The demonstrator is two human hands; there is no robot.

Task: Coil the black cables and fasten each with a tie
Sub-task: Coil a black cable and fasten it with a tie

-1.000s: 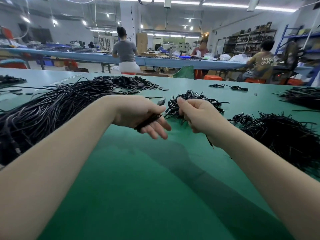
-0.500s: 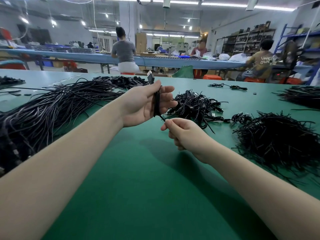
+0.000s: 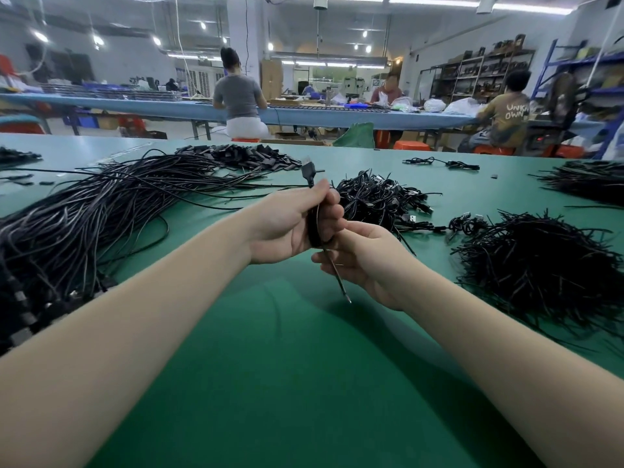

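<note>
My left hand (image 3: 290, 224) grips a coiled black cable (image 3: 314, 231) upright above the green table (image 3: 287, 383); its plug (image 3: 307, 170) sticks up past my thumb. My right hand (image 3: 364, 261) is just right of and below it and pinches a thin black tie (image 3: 337, 275) that hangs down from the coil, its tip pointing at the table. A large heap of loose black cables (image 3: 84, 214) lies to the left. A pile of coiled cables (image 3: 378, 197) lies behind my hands. A heap of black ties (image 3: 540, 268) sits to the right.
More black parts (image 3: 243, 155) lie at the back left, and another dark pile (image 3: 591, 180) lies at the far right. A single cable (image 3: 442, 162) lies farther back. Three people sit at a long blue bench (image 3: 169, 106) beyond the table.
My left hand turned the coil upright and raised it, with the plug now on top. My right hand dropped below the coil, then moved in against it holding the tie.
</note>
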